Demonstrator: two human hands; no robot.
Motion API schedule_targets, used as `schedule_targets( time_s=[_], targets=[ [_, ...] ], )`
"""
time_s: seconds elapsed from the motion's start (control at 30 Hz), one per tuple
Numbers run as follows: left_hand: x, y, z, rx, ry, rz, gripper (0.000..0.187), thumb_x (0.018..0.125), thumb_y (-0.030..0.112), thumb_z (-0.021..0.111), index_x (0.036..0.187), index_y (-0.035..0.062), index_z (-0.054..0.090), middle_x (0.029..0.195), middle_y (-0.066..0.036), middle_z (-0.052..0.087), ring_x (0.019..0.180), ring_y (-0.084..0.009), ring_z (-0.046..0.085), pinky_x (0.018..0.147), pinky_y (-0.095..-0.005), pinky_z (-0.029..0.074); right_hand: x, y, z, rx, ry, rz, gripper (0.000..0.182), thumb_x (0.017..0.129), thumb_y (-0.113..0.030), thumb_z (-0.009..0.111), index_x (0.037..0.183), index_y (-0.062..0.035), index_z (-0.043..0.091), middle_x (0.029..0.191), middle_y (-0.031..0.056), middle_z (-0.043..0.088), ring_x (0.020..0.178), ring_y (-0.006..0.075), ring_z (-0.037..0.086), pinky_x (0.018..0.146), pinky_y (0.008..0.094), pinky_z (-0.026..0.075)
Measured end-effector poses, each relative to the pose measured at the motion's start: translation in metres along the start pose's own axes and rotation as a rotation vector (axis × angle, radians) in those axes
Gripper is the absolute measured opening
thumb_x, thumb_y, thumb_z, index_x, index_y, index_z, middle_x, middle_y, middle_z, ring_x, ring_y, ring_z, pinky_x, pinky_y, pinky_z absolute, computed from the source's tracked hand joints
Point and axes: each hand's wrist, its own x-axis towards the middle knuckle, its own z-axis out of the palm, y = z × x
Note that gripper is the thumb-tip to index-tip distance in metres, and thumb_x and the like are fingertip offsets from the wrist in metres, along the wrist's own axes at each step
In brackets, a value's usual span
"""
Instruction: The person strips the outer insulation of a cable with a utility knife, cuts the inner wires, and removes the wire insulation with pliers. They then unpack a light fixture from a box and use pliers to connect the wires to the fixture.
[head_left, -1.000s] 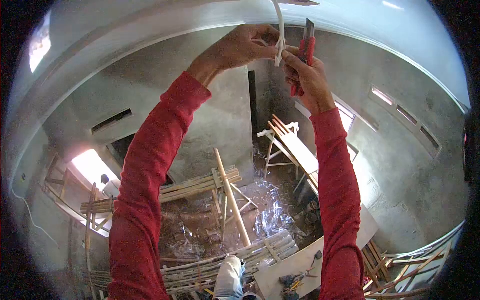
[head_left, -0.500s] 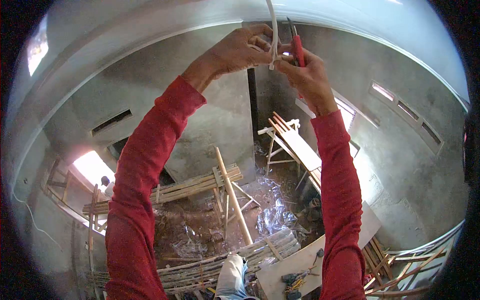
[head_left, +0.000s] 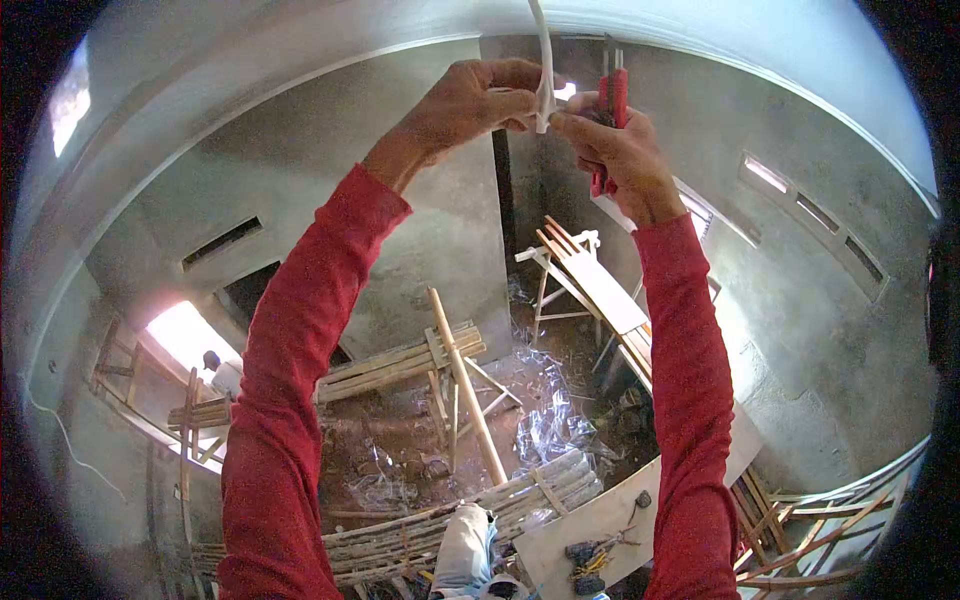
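Note:
A white cable (head_left: 546, 60) hangs down from the ceiling, its lower end between my two hands. My left hand (head_left: 487, 98) is closed on the cable near that end, with thumb and fingers pinching it. Close on the other side, my right hand (head_left: 622, 150) holds a red utility knife (head_left: 619, 95) upright in its palm, with the blade pointing up. The right thumb and forefinger also meet the cable's lower end. Motion smears the blade, and the fingers partly hide the knife's handle.
Below are bamboo scaffold planks (head_left: 400, 540), a board (head_left: 545, 550) with a drill (head_left: 588, 560) on it, and a leaning pole (head_left: 465, 385). A wooden trestle (head_left: 570, 270) stands by the corner. Plastic sheeting (head_left: 550, 430) lies on the floor. Another person (head_left: 225, 373) is at far left.
The knife has turned more upright and shifted slightly right with my right hand. My left fingers have closed further round the cable. The person at left shows more.

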Motion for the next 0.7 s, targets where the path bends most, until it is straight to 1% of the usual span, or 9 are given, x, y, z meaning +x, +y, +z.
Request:
schedule_targets(
  time_s=[0.17,0.23,0.27,0.33,0.37,0.43,0.5,0.6,0.7],
  targets=[
    [0.003,0.014,-0.010,0.306,-0.085,0.067,0.036,0.092,0.027,0.069,0.118,0.0017,0.071,0.102,-0.007,0.074,0.095,-0.0156,0.069,0.091,-0.0298,0.053,-0.016,-0.010,0.017,-0.374,0.134,0.006,0.016,0.095,-0.018,0.068,0.100,-0.0068,0.058,0.072,-0.0044,0.052,0.056,0.0039,0.044,0.047,0.0226,0.037],
    [0.005,0.018,-0.011,0.408,-0.133,0.101,0.039,0.093,0.031,0.069,0.121,0.0027,0.070,0.107,-0.007,0.074,0.100,-0.0147,0.067,0.094,-0.0313,0.052,-0.031,0.002,0.026,-0.582,0.399,-0.199,0.025,0.099,-0.028,0.062,0.102,-0.0042,0.054,0.069,0.0031,0.056,0.058,0.0137,0.052,0.056,0.0334,0.043],
    [0.005,0.021,-0.010,0.411,-0.115,0.071,0.039,0.093,0.030,0.069,0.121,0.0033,0.070,0.110,-0.007,0.074,0.101,-0.0150,0.067,0.097,-0.0312,0.051,-0.044,0.007,0.027,-0.584,0.397,-0.201,0.025,0.099,-0.028,0.062,0.102,-0.0042,0.054,0.069,0.0031,0.056,0.058,0.0137,0.052,0.056,0.0334,0.043],
    [0.007,0.025,-0.008,0.417,-0.094,0.043,0.040,0.093,0.030,0.070,0.122,0.0038,0.070,0.112,-0.006,0.074,0.102,-0.0153,0.068,0.099,-0.0312,0.050,-0.071,0.013,0.032,-0.513,0.387,-0.249,0.021,0.102,-0.025,0.057,0.105,-0.0060,0.050,0.072,0.0109,0.059,0.060,0.0239,0.057,0.057,0.0421,0.046],
    [0.008,0.026,-0.008,0.410,-0.082,0.056,0.038,0.091,0.032,0.072,0.118,0.0046,0.072,0.108,-0.007,0.075,0.101,-0.0162,0.068,0.096,-0.0307,0.051,-0.082,0.010,0.036,-0.511,0.386,-0.250,0.021,0.102,-0.025,0.057,0.105,-0.0060,0.050,0.072,0.0109,0.059,0.060,0.0239,0.057,0.057,0.0421,0.046],
    [0.009,0.029,-0.007,0.405,-0.074,0.069,0.037,0.089,0.033,0.074,0.114,0.0053,0.075,0.105,-0.008,0.075,0.099,-0.0172,0.069,0.093,-0.0302,0.051,-0.097,-0.002,0.043,-0.601,0.375,-0.073,0.017,0.103,-0.023,0.055,0.108,-0.0074,0.048,0.073,0.0170,0.060,0.061,0.0307,0.060,0.056,0.0435,0.046],
    [0.010,0.031,-0.006,0.393,-0.083,0.064,0.035,0.090,0.031,0.074,0.114,0.0054,0.075,0.108,-0.009,0.075,0.100,-0.0174,0.069,0.094,-0.0301,0.051,-0.097,0.005,0.043,-0.738,0.402,-0.189,0.018,0.103,-0.024,0.054,0.107,-0.0081,0.046,0.069,0.0211,0.060,0.061,0.0382,0.063,0.053,0.0465,0.047],
    [0.010,0.035,-0.007,0.409,-0.096,0.075,0.034,0.091,0.030,0.073,0.114,0.0054,0.075,0.108,-0.009,0.075,0.101,-0.0175,0.069,0.095,-0.0298,0.051,-0.093,0.010,0.049,-0.844,0.465,-0.351,0.016,0.103,-0.023,0.052,0.100,-0.0086,0.044,0.067,0.0277,0.062,0.064,0.0502,0.062,0.048,0.0580,0.043],
    [0.012,0.034,-0.005,0.362,-0.100,0.084,0.034,0.091,0.029,0.073,0.115,0.0054,0.074,0.108,-0.009,0.075,0.102,-0.0187,0.069,0.095,-0.0301,0.051,-0.092,0.012,0.049,-0.905,0.464,-0.285,0.017,0.103,-0.023,0.052,0.100,-0.0084,0.043,0.065,0.0278,0.061,0.062,0.0497,0.062,0.048,0.0573,0.044]
  ],
)
